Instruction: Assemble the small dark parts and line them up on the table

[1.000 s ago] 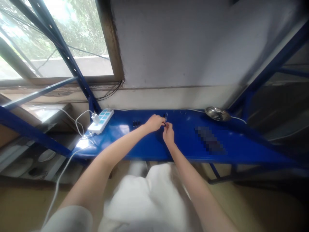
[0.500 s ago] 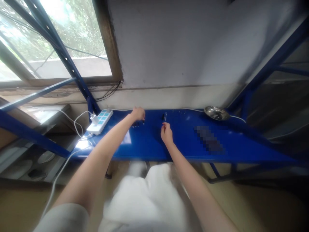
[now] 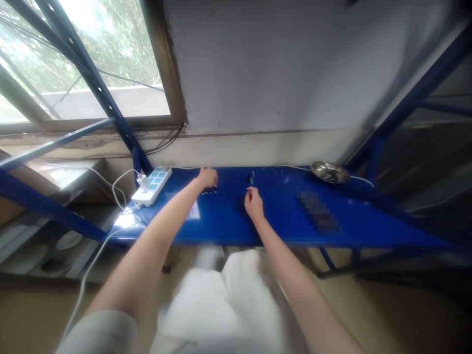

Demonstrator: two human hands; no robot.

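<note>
My left hand (image 3: 208,178) reaches over the blue tabletop (image 3: 221,221), its fingers bent down and closed at the right end of a row of several small pieces (image 3: 209,192) with pale tips. Whatever lies between those fingers is hidden or too small to name. Farther right, my right hand (image 3: 254,202) hovers low with its fingers curled together; I cannot make out anything in them. Just beyond it are a small dark piece (image 3: 249,178) and some small clear pieces (image 3: 252,175).
A white power strip (image 3: 153,186) with a plug and cord lies at the left. Toward the back right is a shiny metal bowl (image 3: 330,172). A blurred-out dark object (image 3: 319,211) lies in front of it. Tiny pale bits (image 3: 278,171) dot the back edge. Blue posts (image 3: 125,128) frame the table.
My left hand has moved slightly left and down, bringing the dark, pale-tipped piece under its fingers to the right end of the row. My right hand has hardly moved.
</note>
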